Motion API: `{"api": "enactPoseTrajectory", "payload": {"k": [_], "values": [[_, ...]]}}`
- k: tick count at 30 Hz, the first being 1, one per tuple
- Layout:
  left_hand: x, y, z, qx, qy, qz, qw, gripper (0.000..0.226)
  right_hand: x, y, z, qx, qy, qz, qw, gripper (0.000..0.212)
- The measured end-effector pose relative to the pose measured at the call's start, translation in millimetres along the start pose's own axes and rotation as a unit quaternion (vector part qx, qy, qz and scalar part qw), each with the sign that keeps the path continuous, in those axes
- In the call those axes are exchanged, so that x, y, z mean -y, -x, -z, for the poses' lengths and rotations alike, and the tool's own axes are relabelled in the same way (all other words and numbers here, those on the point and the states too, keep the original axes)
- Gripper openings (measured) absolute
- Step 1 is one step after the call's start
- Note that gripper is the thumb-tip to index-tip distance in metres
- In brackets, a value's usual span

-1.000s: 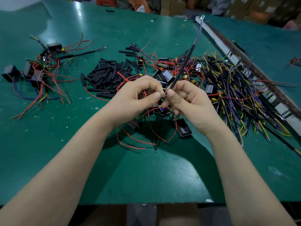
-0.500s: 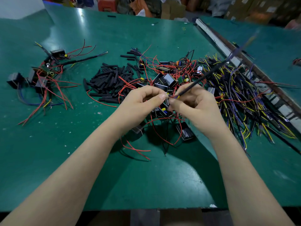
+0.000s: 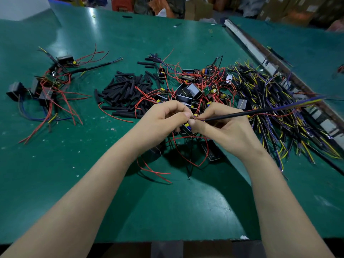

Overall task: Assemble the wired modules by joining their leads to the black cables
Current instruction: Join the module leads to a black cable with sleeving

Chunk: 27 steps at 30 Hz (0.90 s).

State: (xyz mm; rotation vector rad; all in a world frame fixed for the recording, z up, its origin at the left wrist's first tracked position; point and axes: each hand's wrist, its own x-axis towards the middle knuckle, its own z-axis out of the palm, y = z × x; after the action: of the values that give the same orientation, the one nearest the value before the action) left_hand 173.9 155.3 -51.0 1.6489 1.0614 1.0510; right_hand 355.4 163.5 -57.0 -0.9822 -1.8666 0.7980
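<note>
Far left of the table (image 3: 55, 183): done modules (image 3: 46, 84), red leads sprawling, well apart from the work. Centre-left: sleeve pile (image 3: 126, 92), loose black tubes.

Left hand (image 3: 165, 120), fingers curled, thumb and forefinger pinching fine red leads (image 3: 186, 151) that loop down to a module (image 3: 212, 151) on the table below the hands. Right hand (image 3: 223, 127) pinches the near end of a black cable (image 3: 238, 114); the cable runs out right, its far end blurred over the cable heap (image 3: 279, 108). Thumbs meet at the joint; whether the strands are yet twisted together I cannot tell, the spot is too small and partly hidden.

Risks, as I judge them:
- The long free cable end acts as a lever; a swing could pull the joint apart or snag the heap.
- The leads loop slack beneath the hands among the loose modules (image 3: 191, 90); lifting could catch one and tug the thin wire from the fingers.
- Fine strands may splay or break if over-twisted.
- Pairing the wrong colours is easy with the ends this close.
</note>
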Motion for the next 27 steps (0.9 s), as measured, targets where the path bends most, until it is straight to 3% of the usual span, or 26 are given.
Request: {"api": "enactPoseTrajectory", "payload": {"k": [3, 6, 10, 15, 21, 27], "values": [[2, 1, 3, 0.020, -0.024, -0.013, 0.999, 0.017, 1, 0, -2, 0.007, 0.021, 0.007, 1.000, 0.020], [5, 1, 5, 0.022, -0.093, -0.044, 0.994, 0.014, 2, 1, -5, 0.018, -0.028, -0.047, 0.998, 0.020], [9, 2, 0, -0.049, -0.242, -0.188, 0.951, 0.009, 6, -2, -8, 0.019, -0.099, -0.115, 0.988, 0.015], [8, 2, 1, -0.088, -0.241, -0.241, 0.936, 0.011, 13, -4, -13, -0.006, -0.198, -0.126, 0.972, 0.025], [5, 3, 2, -0.099, -0.252, -0.275, 0.923, 0.015, 14, -6, -14, -0.008, -0.210, -0.157, 0.965, 0.026], [12, 2, 1, -0.116, -0.371, -0.334, 0.859, 0.008, 16, -8, -18, -0.017, -0.228, -0.225, 0.947, 0.037]]}}
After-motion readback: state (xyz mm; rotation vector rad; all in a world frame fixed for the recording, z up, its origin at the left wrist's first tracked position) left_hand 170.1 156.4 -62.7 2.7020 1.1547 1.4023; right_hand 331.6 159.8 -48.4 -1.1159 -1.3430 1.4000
